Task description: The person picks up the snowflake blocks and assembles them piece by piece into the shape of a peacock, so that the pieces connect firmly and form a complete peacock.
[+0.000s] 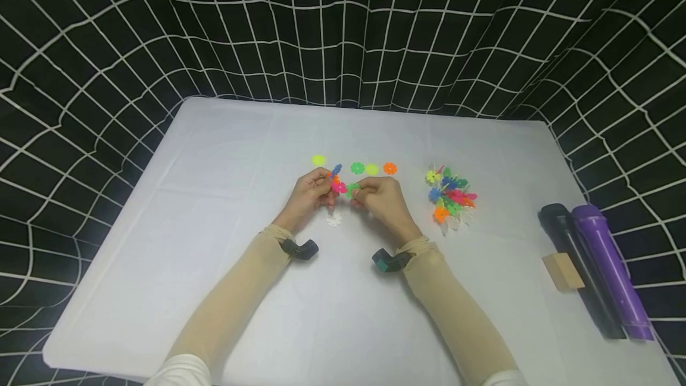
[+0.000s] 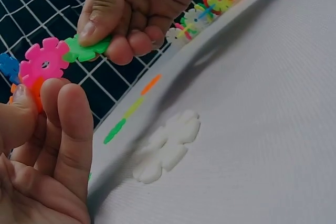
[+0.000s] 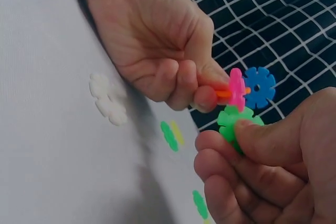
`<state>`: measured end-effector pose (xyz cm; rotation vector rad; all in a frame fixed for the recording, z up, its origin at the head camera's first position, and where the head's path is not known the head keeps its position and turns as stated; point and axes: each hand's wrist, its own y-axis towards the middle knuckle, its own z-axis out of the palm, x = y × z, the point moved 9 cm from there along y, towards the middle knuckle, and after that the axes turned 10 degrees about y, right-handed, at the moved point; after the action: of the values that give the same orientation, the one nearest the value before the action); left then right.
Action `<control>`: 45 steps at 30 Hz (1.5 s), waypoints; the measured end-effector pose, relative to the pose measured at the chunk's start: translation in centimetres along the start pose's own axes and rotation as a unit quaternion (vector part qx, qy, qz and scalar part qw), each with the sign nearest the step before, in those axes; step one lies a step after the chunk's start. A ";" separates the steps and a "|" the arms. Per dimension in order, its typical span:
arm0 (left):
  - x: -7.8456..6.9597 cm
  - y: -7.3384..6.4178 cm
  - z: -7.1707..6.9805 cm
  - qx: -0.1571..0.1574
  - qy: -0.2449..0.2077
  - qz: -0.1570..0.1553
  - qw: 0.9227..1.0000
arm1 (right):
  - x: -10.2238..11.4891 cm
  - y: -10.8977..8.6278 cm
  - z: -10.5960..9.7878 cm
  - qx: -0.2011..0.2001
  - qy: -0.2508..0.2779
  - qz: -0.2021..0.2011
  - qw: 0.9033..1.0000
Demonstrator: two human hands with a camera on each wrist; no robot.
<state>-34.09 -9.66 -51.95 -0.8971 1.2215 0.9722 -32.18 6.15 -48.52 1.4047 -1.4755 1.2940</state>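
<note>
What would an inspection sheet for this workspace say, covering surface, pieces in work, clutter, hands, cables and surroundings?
Surface: white tabletop, lightly creased.
Pieces in work: orange disc, pink disc and blue disc held up together; green disc at the pink one's edge, interlocking unclear; white disc and four other loose discs on the tabletop; assembled cluster to the right.
Clutter: black tube and purple tube side by side, far right; wooden block beside the black one.
Hands: left hand pinches the orange disc, right hand the green.
Cables: nothing seen.
Surroundings: dark cloth with white grid lines.
</note>
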 end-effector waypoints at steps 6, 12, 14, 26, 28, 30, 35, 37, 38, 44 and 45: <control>-0.1 0.1 0.0 0.003 0.014 0.010 1.000 | 0.1 0.0 0.0 -0.003 -0.003 0.012 1.000; 0.1 0.1 0.0 0.015 -0.008 -0.023 1.000 | 0.8 -0.1 0.4 0.007 -0.004 -0.024 1.000; 0.5 0.0 -0.1 0.020 -0.043 -0.045 0.998 | 0.9 -0.1 0.7 0.022 0.002 -0.033 0.999; 0.7 -0.1 -0.2 0.020 -0.127 -0.072 0.989 | 0.0 -1.2 4.5 0.185 -0.257 -0.075 0.946; 0.6 -0.1 -0.3 0.019 -0.126 -0.071 0.989 | 0.1 -1.6 5.2 0.201 -0.294 -0.093 0.930; 0.5 -0.1 -0.3 0.019 -0.125 -0.069 0.989 | 0.2 -1.8 5.5 0.202 -0.315 -0.097 0.922; 0.5 0.0 -0.6 0.004 -0.135 -0.063 0.989 | 0.2 -1.3 4.8 0.173 -0.278 -0.082 0.941; 0.4 0.1 -0.7 -0.006 -0.138 -0.059 0.989 | 0.3 -0.9 4.0 0.146 -0.230 -0.067 0.960; 0.4 0.1 -0.8 -0.011 -0.140 -0.056 0.989 | 0.4 -0.8 3.5 0.129 -0.206 -0.057 0.968; 0.3 0.1 -1.3 -0.039 -0.138 -0.044 0.989 | 2.1 -0.6 1.5 0.045 -0.129 -0.078 0.988; 0.3 0.1 -1.4 -0.041 -0.135 -0.044 0.989 | 2.4 -0.6 1.4 0.037 -0.126 -0.087 0.988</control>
<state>-34.61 -10.87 -52.47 -0.8451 0.9112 1.0427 -31.75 4.22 -46.52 1.7568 -1.4406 1.1039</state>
